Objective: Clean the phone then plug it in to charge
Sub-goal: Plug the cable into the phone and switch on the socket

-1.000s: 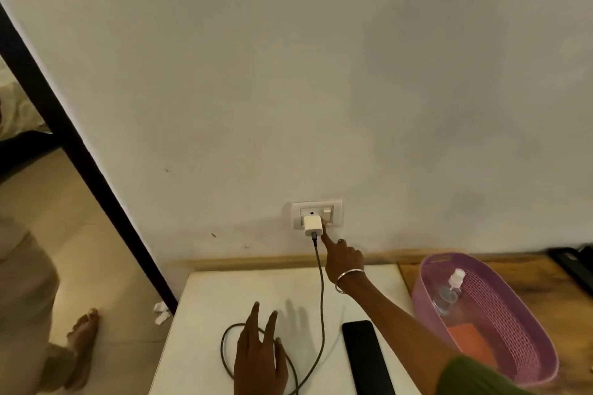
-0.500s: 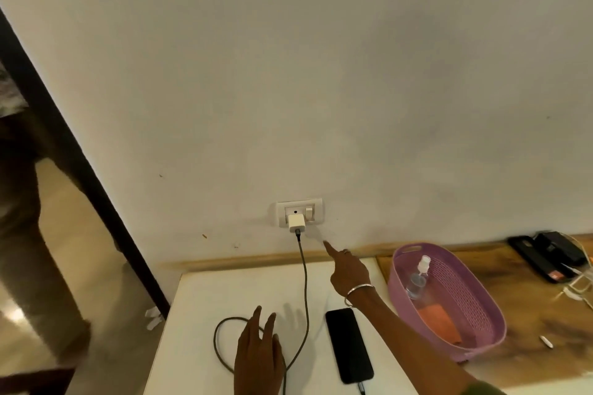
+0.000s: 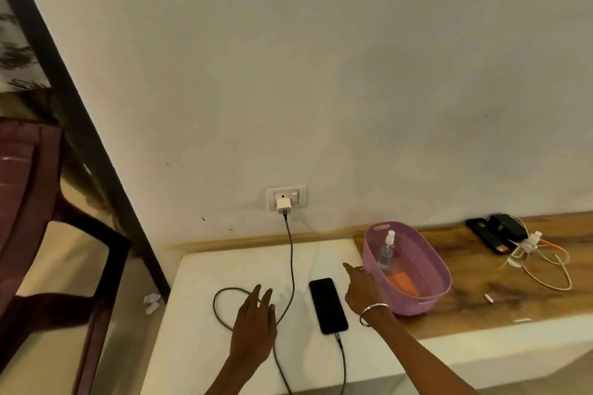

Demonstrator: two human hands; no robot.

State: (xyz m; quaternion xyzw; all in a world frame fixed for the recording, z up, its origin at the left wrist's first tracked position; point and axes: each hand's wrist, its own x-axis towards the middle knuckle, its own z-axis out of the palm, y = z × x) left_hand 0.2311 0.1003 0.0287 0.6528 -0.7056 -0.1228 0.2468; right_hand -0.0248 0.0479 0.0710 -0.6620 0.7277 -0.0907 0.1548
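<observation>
The phone lies face up, screen dark, on the white table, toward the right edge and just beside the pink basket. A cable is plugged into the phone's near end, loops across the middle of the table and climbs to the white charger in the wall socket above the far edge. The left hand rests flat over the cable loop, fingers straight and slightly spread, gripping nothing. The right hand hovers between phone and basket, forefinger pointing toward the wall, the other fingers curled in, empty. In the basket stand a small spray bottle and an orange cloth. On the wooden counter to the right, near the wall, sit dark devices and a tangle of pale cords.
</observation>
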